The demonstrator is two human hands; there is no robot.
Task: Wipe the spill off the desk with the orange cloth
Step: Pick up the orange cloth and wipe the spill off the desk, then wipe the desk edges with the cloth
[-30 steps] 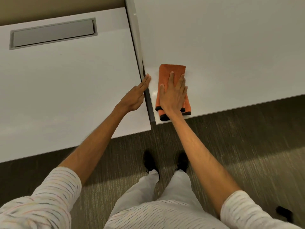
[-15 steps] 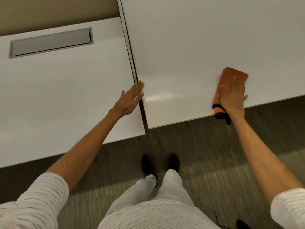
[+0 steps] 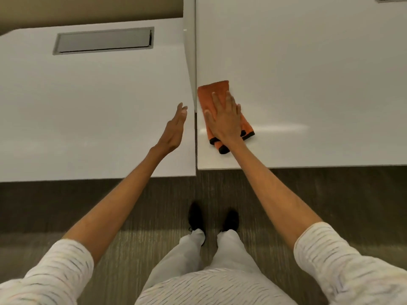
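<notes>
Orange cloth (image 3: 220, 100) folded, lying flat on the right counter (image 3: 308, 73) at its left edge, just beside the gap to the neighbouring counter (image 3: 88, 106). Pinned under the right hand (image 3: 224, 122), palm down, fingers (image 3: 230, 100) spread and flat on the fabric, pressing rather than gripping. To the right of the cloth, a faint pale streak (image 3: 282, 128) across the surface: either a thin wet film or a glare line, not possible to tell which. No pooled liquid visible anywhere. Judged well along, wiping under way, perhaps a pass or two left over that streak. Left hand (image 3: 174, 130) open, fingers straight and together, holding nothing, edge-on by the gap, over the left counter with its grey recessed hatch (image 3: 103, 40).
</notes>
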